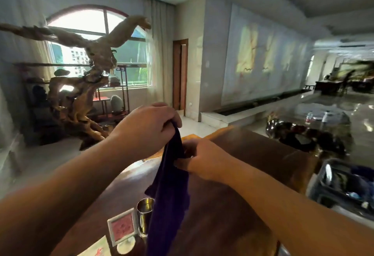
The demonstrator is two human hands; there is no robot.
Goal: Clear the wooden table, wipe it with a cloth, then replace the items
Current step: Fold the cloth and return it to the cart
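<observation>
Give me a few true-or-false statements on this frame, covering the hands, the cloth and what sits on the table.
1. The left hand grips the top of the dark purple cloth. True.
2. The right hand rests flat on the wooden table. False: it pinches the cloth lower down.
3. The cloth is spread flat on the table. False: it hangs from the hands.
4. A metal cup stands beside a small framed sign on the table. True.
5. The cup lies tipped over. False: it stands upright.
</observation>
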